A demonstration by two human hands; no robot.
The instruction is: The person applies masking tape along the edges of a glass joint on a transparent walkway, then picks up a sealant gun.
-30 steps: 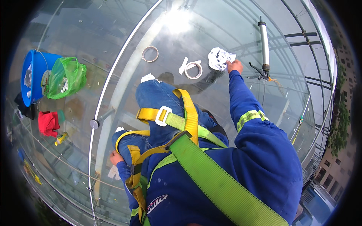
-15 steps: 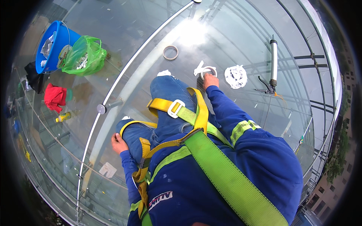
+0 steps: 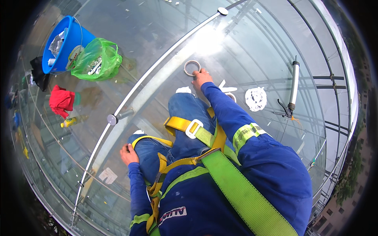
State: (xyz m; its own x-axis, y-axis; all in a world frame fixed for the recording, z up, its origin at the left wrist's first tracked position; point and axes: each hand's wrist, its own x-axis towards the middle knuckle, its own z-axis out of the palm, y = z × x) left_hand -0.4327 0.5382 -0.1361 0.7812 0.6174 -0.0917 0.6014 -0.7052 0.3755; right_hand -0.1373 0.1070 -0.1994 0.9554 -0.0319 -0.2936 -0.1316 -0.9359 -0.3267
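My right hand (image 3: 201, 78) reaches out past my knee, fingers closed on the near right edge of a roll of tape (image 3: 185, 70) lying on the glass. A second roll of tape (image 3: 233, 97) lies by my right forearm, which partly hides it, with a white strip (image 3: 226, 88) beside it. My left hand (image 3: 129, 154) rests against the side of my left knee, fingers loosely bent and nothing visible in it. To the right are a round, white-smeared thing (image 3: 256, 99) and a caulking gun (image 3: 293, 86) with a pale barrel.
A blue bucket (image 3: 77, 37) stands at the far left beside a green plastic bag (image 3: 110, 65) of white scraps. Nearby are a red cloth (image 3: 61, 100), a yellow bottle (image 3: 71, 122) and a pale scrap (image 3: 108, 175). A white joint with a round fitting (image 3: 112, 119) crosses the glass.
My right hand has let go of the nearer roll of tape and moved left and forward to the farther one. The view has shifted slightly; my left hand stays by the knee.
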